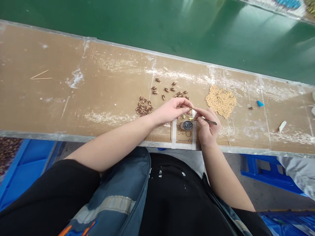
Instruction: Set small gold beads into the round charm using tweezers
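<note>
Near the table's front edge, my left hand (178, 109) pinches a small brown-and-gold piece (191, 108) between thumb and fingertips. The tip of my right hand's (208, 126) forefinger meets that piece from the other side. In my right hand's grip lies a slim dark tool (211, 122), slanting across the fingers; its exact kind is unclear. Just below the hands stands a small round pot (187, 125) with dark, shiny contents. Small brown-and-gold pieces (180, 94) lie in a cluster beyond my left hand, partly hidden by it.
A heap of small tan pieces (221, 101) spreads to the right. More brown-and-gold pieces (144, 106) form a ring at left, several others scattered nearby. Two thin sticks (41, 78) lie far left, a blue scrap (260, 103) right. A green surface (147, 29) runs behind the cardboard-covered table (110, 88).
</note>
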`<state>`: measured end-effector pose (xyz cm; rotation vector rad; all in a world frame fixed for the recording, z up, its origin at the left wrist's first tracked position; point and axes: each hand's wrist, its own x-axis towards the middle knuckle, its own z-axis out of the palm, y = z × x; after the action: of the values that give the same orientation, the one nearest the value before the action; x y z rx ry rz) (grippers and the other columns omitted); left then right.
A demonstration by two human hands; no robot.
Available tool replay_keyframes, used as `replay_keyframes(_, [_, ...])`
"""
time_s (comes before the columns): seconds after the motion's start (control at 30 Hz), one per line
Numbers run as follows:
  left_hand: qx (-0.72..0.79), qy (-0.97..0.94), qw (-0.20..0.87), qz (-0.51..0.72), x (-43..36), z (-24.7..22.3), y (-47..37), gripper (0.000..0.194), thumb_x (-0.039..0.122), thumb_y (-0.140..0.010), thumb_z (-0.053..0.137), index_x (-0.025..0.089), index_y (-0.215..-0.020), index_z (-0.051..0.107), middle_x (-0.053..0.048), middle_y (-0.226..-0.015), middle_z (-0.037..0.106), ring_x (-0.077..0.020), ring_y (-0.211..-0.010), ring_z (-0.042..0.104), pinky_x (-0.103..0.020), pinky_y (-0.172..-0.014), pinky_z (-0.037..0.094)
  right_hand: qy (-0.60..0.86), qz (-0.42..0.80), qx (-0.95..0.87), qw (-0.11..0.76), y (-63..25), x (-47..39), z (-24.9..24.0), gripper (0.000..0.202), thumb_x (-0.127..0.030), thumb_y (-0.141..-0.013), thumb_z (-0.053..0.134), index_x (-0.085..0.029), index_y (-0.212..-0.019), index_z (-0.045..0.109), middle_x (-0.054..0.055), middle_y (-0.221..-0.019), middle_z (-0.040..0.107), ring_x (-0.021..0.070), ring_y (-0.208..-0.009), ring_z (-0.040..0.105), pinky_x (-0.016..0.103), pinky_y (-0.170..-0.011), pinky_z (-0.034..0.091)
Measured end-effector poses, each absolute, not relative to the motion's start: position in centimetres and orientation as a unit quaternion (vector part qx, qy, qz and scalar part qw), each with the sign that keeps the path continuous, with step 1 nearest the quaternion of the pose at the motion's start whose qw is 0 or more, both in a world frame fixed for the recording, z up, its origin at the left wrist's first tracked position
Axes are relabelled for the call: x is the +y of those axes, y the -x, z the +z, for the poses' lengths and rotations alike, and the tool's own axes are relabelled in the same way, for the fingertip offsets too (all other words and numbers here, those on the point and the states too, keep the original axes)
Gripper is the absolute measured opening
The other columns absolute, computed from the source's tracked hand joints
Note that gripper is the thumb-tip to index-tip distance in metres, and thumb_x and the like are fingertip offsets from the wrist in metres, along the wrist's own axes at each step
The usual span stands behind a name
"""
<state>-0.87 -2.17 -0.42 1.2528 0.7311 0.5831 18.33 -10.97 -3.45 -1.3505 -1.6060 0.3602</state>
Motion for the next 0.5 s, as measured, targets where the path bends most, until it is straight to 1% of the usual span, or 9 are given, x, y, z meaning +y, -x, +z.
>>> replay_keyframes(0.2, [0.328,-0.567,0.709,0.261,-2.0,-0.9,0.8,0.016,0.001,-0.105,0.060,0.014,-0.103,0.070,-0.004,-0.095,0.078,-0.0086,-0.085,0.069,-0.025,-0.083,0.054,0.536,0.154,-0.663,0.499,-18.3,-11.0,-3.5,0.034,-0.024,-0.099,0.059,-0.032,-0.120,0.084,0.001,-0.082,0.069,0.0213,-0.075,0.065,0.039,-0.073,0.054])
replay_keyframes(0.33, [0.334,-0.571,0.704,0.257,-1.9,-1.3,0.7,0.016,0.001,-0.104,0.062,0.013,-0.104,0.073,-0.005,-0.097,0.080,-0.0086,-0.084,0.070,-0.025,-0.082,0.054,0.548,0.155,-0.659,0.491,-18.4,-11.0,-3.6,0.034,-0.025,-0.098,0.058,-0.031,-0.117,0.085,0.001,-0.081,0.068,0.0209,-0.072,0.065,0.040,-0.070,0.054])
replay_keyframes(0.5, [0.349,-0.572,0.699,0.251,-2.0,-1.6,0.6,0.016,0.003,-0.103,0.063,0.013,-0.104,0.076,-0.007,-0.098,0.081,-0.0087,-0.080,0.068,-0.023,-0.067,0.048,0.548,0.149,-0.660,0.492,-18.4,-11.0,-3.6,0.032,-0.026,-0.096,0.058,-0.030,-0.112,0.086,0.001,-0.078,0.068,0.0200,-0.070,0.065,0.039,-0.068,0.053])
